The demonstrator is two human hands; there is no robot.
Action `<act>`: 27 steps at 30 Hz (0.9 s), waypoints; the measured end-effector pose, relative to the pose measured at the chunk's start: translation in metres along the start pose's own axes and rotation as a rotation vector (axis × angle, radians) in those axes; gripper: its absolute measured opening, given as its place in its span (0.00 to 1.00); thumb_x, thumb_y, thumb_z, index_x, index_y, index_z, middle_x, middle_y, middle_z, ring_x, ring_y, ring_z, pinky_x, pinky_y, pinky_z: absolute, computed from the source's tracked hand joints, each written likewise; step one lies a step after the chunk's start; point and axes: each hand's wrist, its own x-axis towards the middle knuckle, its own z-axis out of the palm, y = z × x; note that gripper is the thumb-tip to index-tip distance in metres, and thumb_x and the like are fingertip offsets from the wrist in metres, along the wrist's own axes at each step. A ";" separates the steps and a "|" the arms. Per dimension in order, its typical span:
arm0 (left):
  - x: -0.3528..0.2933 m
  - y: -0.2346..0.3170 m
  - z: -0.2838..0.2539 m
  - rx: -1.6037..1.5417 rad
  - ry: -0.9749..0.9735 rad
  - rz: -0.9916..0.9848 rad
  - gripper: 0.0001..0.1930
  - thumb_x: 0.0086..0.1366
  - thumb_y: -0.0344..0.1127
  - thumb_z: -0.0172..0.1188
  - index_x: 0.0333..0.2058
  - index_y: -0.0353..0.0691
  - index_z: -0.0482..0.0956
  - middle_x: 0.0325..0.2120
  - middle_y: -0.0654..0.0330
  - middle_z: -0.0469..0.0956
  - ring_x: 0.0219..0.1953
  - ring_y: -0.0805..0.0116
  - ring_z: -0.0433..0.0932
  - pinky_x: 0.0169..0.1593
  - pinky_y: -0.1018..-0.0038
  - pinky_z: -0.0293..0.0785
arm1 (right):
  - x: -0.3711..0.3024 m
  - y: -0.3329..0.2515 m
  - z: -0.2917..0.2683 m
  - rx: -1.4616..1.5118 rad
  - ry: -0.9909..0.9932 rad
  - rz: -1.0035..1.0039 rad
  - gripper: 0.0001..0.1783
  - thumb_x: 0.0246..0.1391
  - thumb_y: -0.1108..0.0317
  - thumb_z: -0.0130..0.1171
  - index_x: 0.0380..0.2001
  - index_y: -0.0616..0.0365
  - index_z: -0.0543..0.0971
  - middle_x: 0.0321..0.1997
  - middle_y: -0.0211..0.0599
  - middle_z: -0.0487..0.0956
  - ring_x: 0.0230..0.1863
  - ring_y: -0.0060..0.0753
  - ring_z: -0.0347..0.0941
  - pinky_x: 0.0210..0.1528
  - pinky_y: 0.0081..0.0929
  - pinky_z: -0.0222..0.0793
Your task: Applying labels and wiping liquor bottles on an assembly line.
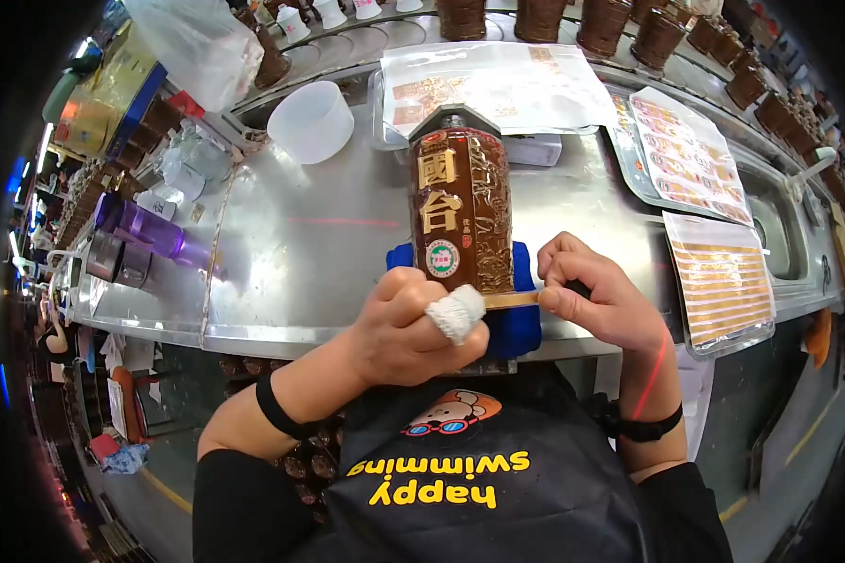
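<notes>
A brown glazed bottle [462, 211] with gold raised characters and a round white-and-green label lies on a folded blue cloth [516, 328], its neck pointing away from me. My left hand [413, 328] is closed at the bottle's near end, with a white cloth [456, 314] bunched about its thumb and fingertips. From there a narrow gold strip [512, 299] runs across the bottle's base edge to my right hand [606, 296]. Thumb and forefinger of that hand pinch the strip's right end. Whether the strip's left end is stuck down is hidden behind the white cloth.
Decal sheets [690, 150] and a sheet of gold stripes [726, 281] lie on the right, by a sink [781, 225]. A white bowl [311, 122] and a purple bottle [145, 228] stand left. Brown bottles [603, 28] line a conveyor [347, 39] at the back.
</notes>
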 end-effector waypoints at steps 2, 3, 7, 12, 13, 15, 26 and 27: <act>0.004 -0.001 0.005 -0.023 0.003 0.033 0.12 0.37 0.31 0.64 0.26 0.52 0.80 0.41 0.69 0.74 0.35 0.66 0.69 0.35 0.71 0.66 | -0.001 0.001 -0.004 -0.019 -0.009 -0.004 0.17 0.58 0.59 0.60 0.25 0.59 0.70 0.36 0.33 0.66 0.39 0.27 0.62 0.42 0.24 0.60; 0.004 -0.003 0.005 -0.043 0.003 0.043 0.12 0.37 0.32 0.64 0.25 0.52 0.80 0.41 0.69 0.75 0.35 0.66 0.69 0.35 0.70 0.65 | -0.002 0.002 -0.004 -0.040 -0.011 -0.008 0.14 0.58 0.61 0.61 0.26 0.60 0.71 0.35 0.34 0.68 0.39 0.28 0.65 0.42 0.24 0.62; -0.011 -0.002 0.003 -0.126 0.030 -0.016 0.10 0.36 0.32 0.65 0.23 0.50 0.79 0.41 0.67 0.75 0.34 0.66 0.69 0.34 0.69 0.65 | -0.003 0.001 -0.004 -0.034 -0.006 -0.022 0.14 0.58 0.61 0.61 0.26 0.60 0.71 0.35 0.34 0.68 0.39 0.28 0.65 0.42 0.25 0.63; 0.001 0.002 0.001 -0.026 -0.007 0.002 0.12 0.36 0.33 0.65 0.25 0.52 0.80 0.39 0.69 0.74 0.34 0.66 0.69 0.35 0.68 0.66 | -0.003 0.001 -0.004 -0.011 -0.013 0.001 0.18 0.59 0.58 0.60 0.23 0.58 0.69 0.34 0.32 0.65 0.38 0.26 0.59 0.40 0.23 0.58; 0.001 0.001 0.003 -0.017 -0.011 0.034 0.13 0.36 0.33 0.65 0.26 0.52 0.80 0.39 0.69 0.74 0.34 0.66 0.69 0.36 0.69 0.66 | -0.003 0.000 -0.005 -0.010 -0.017 -0.003 0.18 0.59 0.58 0.60 0.23 0.58 0.69 0.34 0.32 0.65 0.38 0.26 0.59 0.40 0.23 0.58; -0.001 -0.002 0.004 -0.039 -0.012 0.031 0.12 0.36 0.33 0.65 0.26 0.53 0.80 0.39 0.69 0.74 0.35 0.66 0.69 0.36 0.69 0.66 | -0.004 -0.002 -0.007 0.009 -0.007 0.010 0.18 0.59 0.58 0.60 0.23 0.58 0.69 0.34 0.32 0.65 0.37 0.26 0.59 0.40 0.23 0.58; 0.003 -0.001 0.008 -0.045 0.008 0.075 0.11 0.36 0.32 0.63 0.24 0.51 0.79 0.40 0.66 0.74 0.34 0.64 0.68 0.33 0.69 0.63 | -0.008 0.002 -0.011 0.016 -0.025 0.022 0.17 0.59 0.60 0.59 0.23 0.58 0.69 0.34 0.31 0.66 0.38 0.26 0.59 0.42 0.23 0.57; 0.002 -0.002 0.009 -0.062 0.007 0.070 0.10 0.36 0.33 0.63 0.24 0.51 0.79 0.40 0.65 0.74 0.35 0.64 0.68 0.33 0.68 0.63 | -0.008 0.003 -0.011 0.019 -0.015 0.015 0.16 0.59 0.60 0.59 0.23 0.58 0.69 0.34 0.31 0.66 0.38 0.26 0.59 0.42 0.23 0.57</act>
